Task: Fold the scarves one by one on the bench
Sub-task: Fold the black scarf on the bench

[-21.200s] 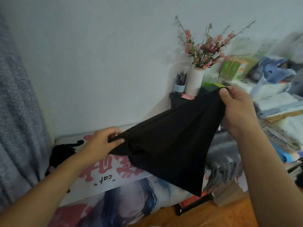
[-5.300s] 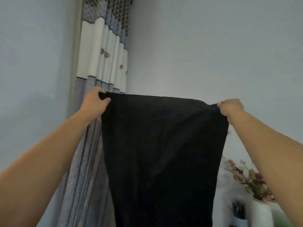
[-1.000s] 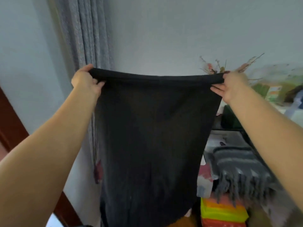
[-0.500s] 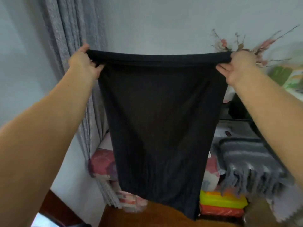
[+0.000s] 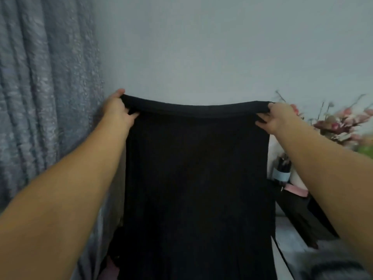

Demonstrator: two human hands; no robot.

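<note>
A black scarf [image 5: 197,178] hangs doubled in front of me, stretched wide between both hands and reaching down past the bottom of the view. My left hand [image 5: 118,111] grips its top left corner. My right hand [image 5: 277,116] pinches the top right corner, fingers curled over the folded edge. The scarf hides the bench and whatever lies below it.
A grey curtain [image 5: 44,98] hangs at the left against a pale wall [image 5: 201,47]. Pink flowers [image 5: 341,124] in a white vase stand at the right, with a dark holder of pens [image 5: 282,168] beside them. A grey fringed scarf [image 5: 331,269] shows at the bottom right.
Over the last second the view dipped down towards the floor and then lifted again. Both hands have kept hold of the scarf's top corners, now lower in the picture.
</note>
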